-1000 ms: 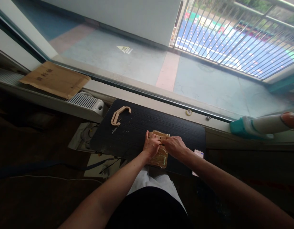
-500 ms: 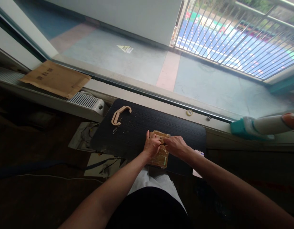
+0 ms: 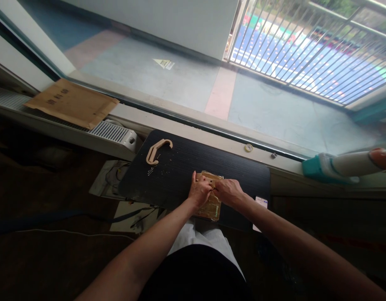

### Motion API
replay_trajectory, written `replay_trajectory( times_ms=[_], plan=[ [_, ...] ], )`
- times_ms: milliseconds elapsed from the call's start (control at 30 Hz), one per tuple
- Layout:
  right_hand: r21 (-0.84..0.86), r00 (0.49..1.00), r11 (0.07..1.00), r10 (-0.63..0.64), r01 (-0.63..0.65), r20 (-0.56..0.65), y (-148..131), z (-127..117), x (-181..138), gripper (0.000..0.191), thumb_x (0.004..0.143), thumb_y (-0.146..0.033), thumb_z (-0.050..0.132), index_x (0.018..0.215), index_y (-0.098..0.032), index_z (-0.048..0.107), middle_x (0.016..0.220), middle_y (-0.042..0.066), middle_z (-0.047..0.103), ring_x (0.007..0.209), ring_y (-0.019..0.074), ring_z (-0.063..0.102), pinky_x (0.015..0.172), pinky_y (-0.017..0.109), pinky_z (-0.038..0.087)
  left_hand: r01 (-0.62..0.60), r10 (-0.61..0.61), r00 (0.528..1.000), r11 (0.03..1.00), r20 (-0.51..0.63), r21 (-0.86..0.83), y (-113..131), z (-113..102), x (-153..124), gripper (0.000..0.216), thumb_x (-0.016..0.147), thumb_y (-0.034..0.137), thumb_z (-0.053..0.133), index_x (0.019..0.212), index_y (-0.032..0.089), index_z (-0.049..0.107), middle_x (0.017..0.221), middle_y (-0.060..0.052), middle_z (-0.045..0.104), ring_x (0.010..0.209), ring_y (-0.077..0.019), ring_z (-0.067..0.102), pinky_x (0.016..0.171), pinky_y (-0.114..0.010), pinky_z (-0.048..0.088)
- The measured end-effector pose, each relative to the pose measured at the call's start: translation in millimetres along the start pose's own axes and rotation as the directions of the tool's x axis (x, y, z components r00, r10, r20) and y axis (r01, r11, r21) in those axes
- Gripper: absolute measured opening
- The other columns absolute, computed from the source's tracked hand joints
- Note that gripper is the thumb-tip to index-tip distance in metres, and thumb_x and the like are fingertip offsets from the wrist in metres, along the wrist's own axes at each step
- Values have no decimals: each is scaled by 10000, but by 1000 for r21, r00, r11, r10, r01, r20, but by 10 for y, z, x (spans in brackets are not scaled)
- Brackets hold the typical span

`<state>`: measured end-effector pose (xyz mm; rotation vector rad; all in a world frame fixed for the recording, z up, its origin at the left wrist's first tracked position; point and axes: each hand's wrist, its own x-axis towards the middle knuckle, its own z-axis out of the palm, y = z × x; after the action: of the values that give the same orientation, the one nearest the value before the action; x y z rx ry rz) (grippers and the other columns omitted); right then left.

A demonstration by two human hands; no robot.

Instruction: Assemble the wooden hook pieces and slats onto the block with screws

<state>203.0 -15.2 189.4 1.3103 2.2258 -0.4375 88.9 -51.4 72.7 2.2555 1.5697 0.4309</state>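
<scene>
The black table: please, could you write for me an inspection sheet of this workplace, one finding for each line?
Surface: black table, with small crumbs on its left part.
Job's things: brown block with shiny wrapping; pale piece on it.
Clutter: C-shaped wooden piece, thin pins, phone at the right edge.
Hands: left hand on the pale piece; right hand beside it, fingers curled, grip unclear.
Cables: white cable on the floor at left.
Surroundings: window sill with tape roll; envelope on radiator.
</scene>
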Motion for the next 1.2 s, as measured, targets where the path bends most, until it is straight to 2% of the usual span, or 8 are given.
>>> replay_trajectory(
  times_ms=[133, 200, 500, 633, 800, 867, 1067, 1200],
  plan=[
    [-78, 981, 978, -194, 193, -1, -48, -60, -53, 287, 845, -89, 405, 961, -141, 662, 956, 119, 690, 896, 201, 640, 735, 274, 484, 12, -12, 1000, 1000, 7, 0, 4, 9, 7, 119, 781, 198, 576, 756, 217, 691, 789, -29, 656, 1012, -225, 485, 1084, -582, 37],
    [-108, 979, 973, -206, 206, 14, -73, -48, -44, 285, 837, -70, 406, 954, -109, 664, 951, 139, 688, 894, 213, 639, 736, 288, 489, 13, -13, 1000, 1000, 9, -2, 8, 9, 10, 142, 796, 184, 553, 777, 214, 691, 773, -27, 652, 1015, -221, 486, 1085, -577, 36],
    [70, 991, 989, 128, -131, 46, 23, 24, -42, 333, 889, -344, 398, 930, -175, 682, 907, 106, 698, 851, 199, 649, 711, 259, 465, 13, -12, 1000, 1000, 17, -8, 23, -30, 9, 141, 780, 221, 585, 692, 247, 692, 791, -9, 664, 993, -219, 487, 1071, -594, 42],
    [-31, 998, 997, -65, 64, -13, 95, -38, -75, 255, 881, -244, 432, 1011, -213, 649, 958, 78, 688, 873, 191, 640, 708, 259, 461, 7, -6, 1000, 1000, 4, -6, 10, -14, 8, 139, 778, 212, 583, 705, 252, 694, 775, -13, 668, 983, -220, 490, 1068, -604, 31],
    [-167, 963, 953, -265, 254, -46, 118, 23, -45, 285, 857, -72, 394, 941, -127, 661, 929, 120, 685, 845, 205, 639, 682, 258, 461, 4, -4, 1000, 1000, 4, 3, 1, -3, 8, 130, 772, 207, 590, 694, 246, 687, 773, -10, 668, 990, -218, 486, 1074, -596, 19],
    [-136, 972, 965, -233, 225, -43, 113, 69, -22, 284, 862, -89, 392, 905, -130, 669, 885, 109, 693, 815, 194, 643, 680, 251, 459, 6, -6, 1000, 1000, 15, 1, -1, -7, 8, 133, 774, 207, 587, 698, 249, 688, 780, -9, 668, 995, -216, 485, 1076, -591, 21],
    [10, 994, 994, 108, -108, -8, 56, 107, -13, 343, 887, -293, 384, 846, -152, 695, 855, 114, 703, 793, 191, 655, 686, 244, 461, 6, -5, 1000, 1000, 14, -11, 0, -28, 4, 130, 779, 226, 581, 714, 248, 692, 807, -16, 670, 998, -219, 481, 1074, -588, 44],
    [-5, 999, 1000, 29, -29, -15, 8, 44, -50, 280, 870, -240, 420, 882, -163, 689, 897, 103, 703, 822, 190, 655, 697, 247, 466, -3, 3, 1000, 1000, 2, -7, -1, -19, 2, 140, 781, 239, 582, 690, 243, 688, 776, -19, 664, 986, -219, 488, 1077, -587, 29]
  ],
)
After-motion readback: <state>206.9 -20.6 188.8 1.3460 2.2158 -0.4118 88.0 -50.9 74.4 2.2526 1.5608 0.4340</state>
